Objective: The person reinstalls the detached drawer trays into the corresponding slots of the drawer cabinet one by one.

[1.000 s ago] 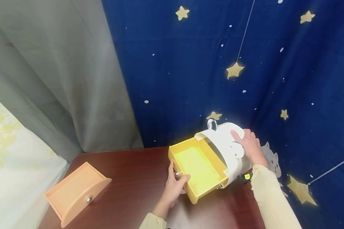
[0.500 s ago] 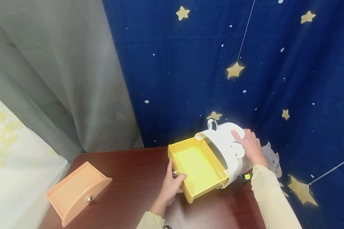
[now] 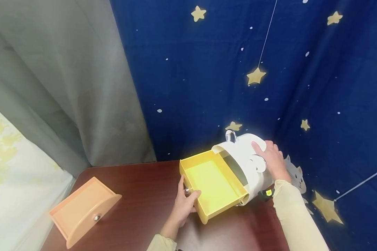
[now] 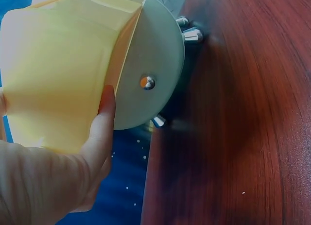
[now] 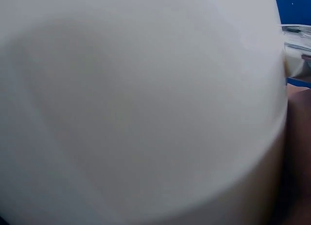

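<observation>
Dark red-brown tabletop (image 3: 138,195) against a blue star-printed backdrop (image 3: 207,69); yellow drawer (image 3: 212,184) drawn most of the way out of a white rounded cabinet (image 3: 245,157).

Landmark is the cabinet, at the tabletop's far right edge against the backdrop. Drawer projects from its open front toward the person. Left hand (image 3: 183,205) holds the drawer's front panel, grip closed on it: thumb over the top edge, fingers beside the small metal knob (image 4: 147,82). Right hand (image 3: 271,158) lies on top of the cabinet, fingers spread and flat, grip not curled. Orange drawer (image 3: 83,209) lies well apart to the cabinet's left, near the tabletop's left edge, beside a grey curtain (image 3: 66,87).
</observation>
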{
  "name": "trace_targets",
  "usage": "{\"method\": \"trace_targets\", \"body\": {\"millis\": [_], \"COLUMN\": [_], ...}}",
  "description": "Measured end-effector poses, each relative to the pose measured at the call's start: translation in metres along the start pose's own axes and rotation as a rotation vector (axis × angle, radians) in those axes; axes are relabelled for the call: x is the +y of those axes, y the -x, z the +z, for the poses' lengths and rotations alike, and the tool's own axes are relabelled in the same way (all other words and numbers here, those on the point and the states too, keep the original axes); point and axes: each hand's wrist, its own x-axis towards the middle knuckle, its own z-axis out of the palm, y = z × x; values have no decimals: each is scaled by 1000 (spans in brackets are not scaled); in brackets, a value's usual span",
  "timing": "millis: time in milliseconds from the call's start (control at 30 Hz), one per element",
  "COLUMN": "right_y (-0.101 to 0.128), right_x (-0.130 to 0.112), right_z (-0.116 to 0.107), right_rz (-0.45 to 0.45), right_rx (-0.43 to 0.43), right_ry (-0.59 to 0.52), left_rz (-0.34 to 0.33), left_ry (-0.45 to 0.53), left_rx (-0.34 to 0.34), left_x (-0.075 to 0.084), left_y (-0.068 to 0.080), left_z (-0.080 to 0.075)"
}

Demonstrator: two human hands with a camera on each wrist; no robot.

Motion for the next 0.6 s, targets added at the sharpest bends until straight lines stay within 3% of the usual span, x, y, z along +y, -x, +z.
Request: {"method": "trace_targets", "body": {"millis": [600], "right_y": [-6], "right_x": [5], "right_z": [1], "right_rz": [0], "right_rx": [-2], "right_ry": [1], "left_rz": [-6], "left_ry": [11], "left_rx": [17], "left_x": [-5], "left_y": [12], "left_z": [1]}}
